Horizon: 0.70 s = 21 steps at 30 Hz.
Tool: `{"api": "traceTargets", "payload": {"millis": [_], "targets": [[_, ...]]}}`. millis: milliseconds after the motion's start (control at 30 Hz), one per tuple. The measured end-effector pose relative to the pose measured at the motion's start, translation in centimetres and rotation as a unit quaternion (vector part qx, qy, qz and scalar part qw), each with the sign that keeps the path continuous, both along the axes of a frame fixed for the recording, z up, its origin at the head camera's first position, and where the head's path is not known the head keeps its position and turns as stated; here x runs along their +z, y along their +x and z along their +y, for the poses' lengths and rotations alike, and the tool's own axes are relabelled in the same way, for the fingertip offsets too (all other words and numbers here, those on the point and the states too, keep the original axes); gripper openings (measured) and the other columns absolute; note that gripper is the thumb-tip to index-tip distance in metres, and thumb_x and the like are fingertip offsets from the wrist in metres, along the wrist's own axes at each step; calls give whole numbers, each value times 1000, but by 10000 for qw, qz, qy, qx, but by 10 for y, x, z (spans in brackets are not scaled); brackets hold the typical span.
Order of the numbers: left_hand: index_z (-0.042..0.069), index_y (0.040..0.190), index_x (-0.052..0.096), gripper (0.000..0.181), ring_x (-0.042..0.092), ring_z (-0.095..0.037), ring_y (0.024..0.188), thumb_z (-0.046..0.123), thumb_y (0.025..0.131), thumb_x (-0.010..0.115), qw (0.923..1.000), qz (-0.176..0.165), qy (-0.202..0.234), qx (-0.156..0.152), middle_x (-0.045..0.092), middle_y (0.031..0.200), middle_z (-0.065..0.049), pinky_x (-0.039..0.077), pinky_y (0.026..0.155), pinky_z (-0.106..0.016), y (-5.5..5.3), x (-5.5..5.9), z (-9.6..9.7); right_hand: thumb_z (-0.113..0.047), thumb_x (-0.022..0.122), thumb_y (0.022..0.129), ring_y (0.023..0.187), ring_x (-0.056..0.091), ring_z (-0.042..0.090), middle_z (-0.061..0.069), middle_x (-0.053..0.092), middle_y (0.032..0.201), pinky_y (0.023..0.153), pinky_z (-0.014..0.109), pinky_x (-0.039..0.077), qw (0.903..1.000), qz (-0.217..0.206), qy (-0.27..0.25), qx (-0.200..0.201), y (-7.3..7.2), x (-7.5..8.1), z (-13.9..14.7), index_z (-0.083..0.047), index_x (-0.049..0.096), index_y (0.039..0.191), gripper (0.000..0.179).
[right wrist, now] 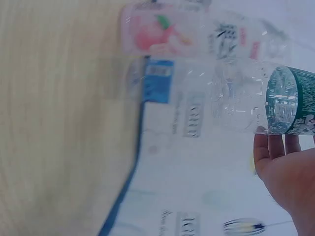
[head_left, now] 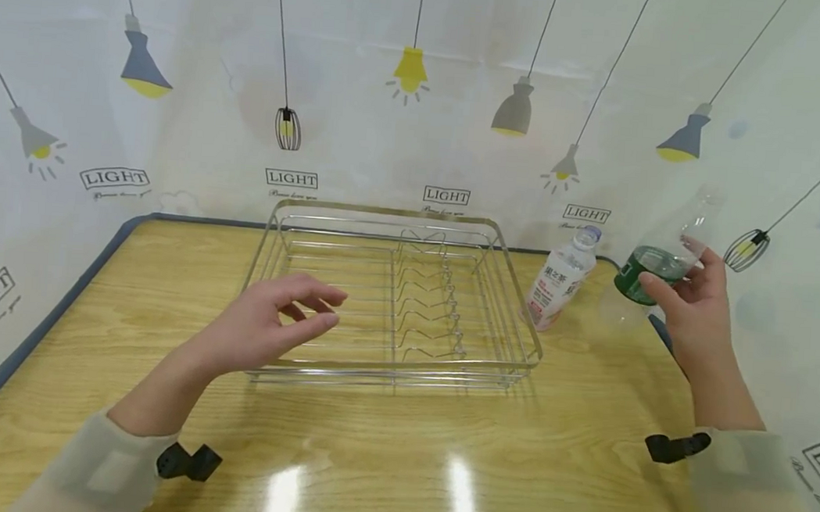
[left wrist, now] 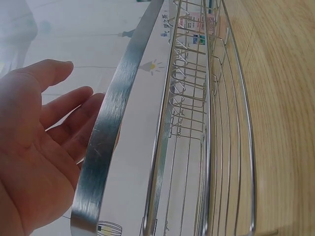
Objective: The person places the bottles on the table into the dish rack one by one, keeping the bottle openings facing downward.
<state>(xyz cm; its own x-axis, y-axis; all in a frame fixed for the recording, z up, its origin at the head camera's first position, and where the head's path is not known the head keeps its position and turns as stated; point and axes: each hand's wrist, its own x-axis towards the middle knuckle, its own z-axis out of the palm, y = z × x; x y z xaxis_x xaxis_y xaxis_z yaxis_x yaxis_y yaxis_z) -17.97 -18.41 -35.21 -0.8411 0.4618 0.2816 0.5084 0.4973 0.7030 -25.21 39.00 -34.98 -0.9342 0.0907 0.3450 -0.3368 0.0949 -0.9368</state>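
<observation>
My right hand (head_left: 699, 309) grips a clear plastic bottle (head_left: 656, 263) by its green label, with the neck leaning away to the upper right. In the right wrist view the bottle (right wrist: 241, 98) looks see-through, and the fingers lie along its label. My left hand (head_left: 265, 321) is over the front left part of a metal wire dish rack (head_left: 389, 368), fingers loosely bent with nothing between them. From the left wrist, the palm shows beside the flat metal rim (left wrist: 106, 132) of the rack, some fingertips hidden behind it.
Just right of the rack stands a second plastic bottle (head_left: 559, 281) with a white and pink label and a bluish cap. A wood-grain table (head_left: 342, 448) carries everything. Behind and along the sides rises a white sheet (head_left: 360, 151) printed with lamps.
</observation>
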Motion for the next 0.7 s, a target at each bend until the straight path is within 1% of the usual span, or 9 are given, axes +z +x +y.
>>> {"api": "traceTargets", "payload": {"millis": [67, 133, 200, 300, 400, 567, 633, 700], "targets": [[18, 138, 74, 30, 74, -17, 115, 22, 109, 70, 10000, 10, -8, 9, 76, 133, 0, 61, 94, -36, -1, 1, 0, 8, 66, 105, 129, 58, 13, 1, 51, 147, 97, 12, 56, 9985, 352, -266, 318, 4, 11, -10, -23, 34, 166, 76], [18, 139, 74, 30, 74, -18, 115, 22, 109, 70, 10000, 0, -4, 10, 76, 133, 0, 61, 94, -35, -1, 1, 0, 12, 63, 104, 132, 59, 15, 4, 53, 150, 98, 14, 57, 9960, 590, -355, 573, 9, 20, -21, -20, 36, 165, 74], [18, 139, 74, 30, 74, -18, 116, 22, 110, 70, 10000, -17, 1, -9, 75, 133, 0, 61, 95, -35, -2, 0, 0, 15, 59, 104, 132, 60, 16, 6, 54, 150, 99, 15, 58, 9933, 742, -333, 816, 13, 27, -32, -18, 37, 165, 72], [18, 139, 74, 30, 74, -17, 116, 23, 110, 70, 10000, -58, 12, -34, 75, 134, 0, 61, 95, -35, -2, -1, 1, 17, 56, 104, 133, 61, 16, 7, 55, 150, 100, 17, 58, 9899, 834, -206, 1131, 18, 34, -48, -16, 37, 165, 72], [17, 140, 74, 31, 74, -17, 115, 23, 110, 70, 10000, -62, 14, -52, 75, 133, -1, 61, 94, -35, -2, -1, 2, 18, 55, 103, 129, 62, 17, 8, 56, 148, 99, 18, 59, 9868, 896, -38, 1348, 21, 38, -64, -16, 36, 166, 74], [17, 140, 73, 31, 73, -18, 115, 23, 110, 70, 10000, -76, -7, -43, 75, 133, -1, 61, 94, -35, -2, -1, 3, 21, 56, 100, 118, 62, 19, 9, 58, 140, 92, 21, 61, 9829, 950, 149, 1569, 25, 40, -89, -15, 36, 167, 79], [17, 141, 73, 32, 73, -17, 115, 23, 110, 70, 9999, -96, -23, -28, 75, 134, -1, 61, 94, -35, -2, -1, 3, 23, 56, 99, 116, 60, 20, 9, 58, 137, 92, 22, 60, 9812, 955, 222, 1660, 25, 40, -97, -13, 36, 167, 80], [17, 141, 73, 32, 73, -17, 116, 24, 110, 70, 9999, -105, -23, -19, 75, 134, -1, 61, 95, -35, -2, -1, 3, 23, 56, 98, 116, 59, 21, 8, 59, 136, 94, 22, 58, 9798, 960, 376, 1716, 25, 39, -105, -12, 36, 167, 81]]}}
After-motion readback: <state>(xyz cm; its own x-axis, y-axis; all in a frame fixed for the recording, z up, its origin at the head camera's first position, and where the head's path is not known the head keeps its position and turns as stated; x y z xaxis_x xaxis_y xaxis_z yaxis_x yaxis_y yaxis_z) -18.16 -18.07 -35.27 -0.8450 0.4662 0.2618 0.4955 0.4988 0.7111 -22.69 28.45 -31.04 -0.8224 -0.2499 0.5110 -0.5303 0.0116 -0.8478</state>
